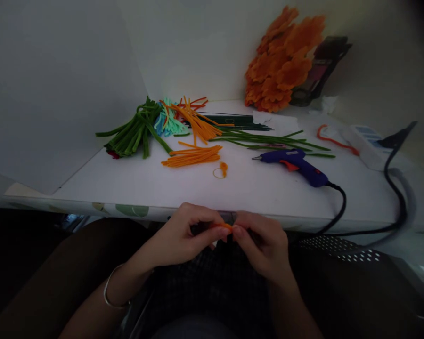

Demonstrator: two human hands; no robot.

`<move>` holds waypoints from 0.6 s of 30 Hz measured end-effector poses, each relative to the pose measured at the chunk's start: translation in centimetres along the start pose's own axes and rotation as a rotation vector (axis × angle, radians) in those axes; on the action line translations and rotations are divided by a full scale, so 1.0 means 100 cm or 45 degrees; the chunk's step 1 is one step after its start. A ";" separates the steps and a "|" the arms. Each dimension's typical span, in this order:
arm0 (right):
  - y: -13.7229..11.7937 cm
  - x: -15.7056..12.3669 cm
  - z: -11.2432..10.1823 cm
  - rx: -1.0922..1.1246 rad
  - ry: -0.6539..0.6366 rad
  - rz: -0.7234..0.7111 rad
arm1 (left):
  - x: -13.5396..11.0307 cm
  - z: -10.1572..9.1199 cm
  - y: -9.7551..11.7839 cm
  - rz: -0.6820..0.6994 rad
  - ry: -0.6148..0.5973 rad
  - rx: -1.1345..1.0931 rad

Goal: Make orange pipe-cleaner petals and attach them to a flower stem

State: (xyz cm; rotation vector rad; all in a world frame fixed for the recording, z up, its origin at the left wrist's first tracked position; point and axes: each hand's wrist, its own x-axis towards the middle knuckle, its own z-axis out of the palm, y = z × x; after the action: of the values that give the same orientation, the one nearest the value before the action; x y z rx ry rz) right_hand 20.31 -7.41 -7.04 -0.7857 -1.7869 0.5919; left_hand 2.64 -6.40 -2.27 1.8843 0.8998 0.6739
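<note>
Over my lap, just in front of the table edge, my left hand (194,235) pinches a small piece of orange pipe cleaner (225,226) between thumb and fingers. My right hand (259,240) meets it from the other side, its thumb and forefinger closed at the end of the same orange piece. Most of that piece is hidden by the fingers. On the table beyond my hands lies a small orange twisted piece (224,168) with a thin wire ring beside it. Behind that is a pile of orange pipe cleaners (192,156).
A blue glue gun (297,165) lies at the right, its black cord (342,207) running over the table edge. Green pipe cleaners (134,132) are bunched at the left, with green stems (268,138) behind. Orange felt-like flowers (279,66) and a white power strip (371,146) stand farther back.
</note>
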 end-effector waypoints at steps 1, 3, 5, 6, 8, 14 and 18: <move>-0.002 -0.001 0.002 0.058 0.017 0.073 | 0.000 0.000 0.000 0.055 0.020 0.096; -0.003 -0.004 0.006 0.219 0.049 0.224 | -0.001 0.001 -0.001 0.225 0.077 0.308; 0.000 -0.007 0.011 0.452 0.055 0.387 | -0.001 0.002 -0.005 0.473 0.156 0.552; 0.002 -0.008 0.014 0.599 0.047 0.476 | -0.002 0.002 -0.008 0.599 0.198 0.684; 0.004 -0.010 0.019 0.896 0.007 0.645 | -0.002 0.001 -0.015 0.833 0.280 0.947; -0.005 0.002 0.013 0.587 0.092 0.490 | 0.000 -0.004 -0.026 0.929 0.515 1.167; -0.010 0.014 0.002 0.077 0.020 0.255 | 0.003 -0.008 -0.026 0.763 0.649 0.975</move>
State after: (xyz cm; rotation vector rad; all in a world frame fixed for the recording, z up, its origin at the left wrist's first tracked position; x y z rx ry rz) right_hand 19.51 -7.02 -5.48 -0.9317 -1.6793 0.7651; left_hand 1.42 -4.99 -4.22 2.7865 0.9894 1.3534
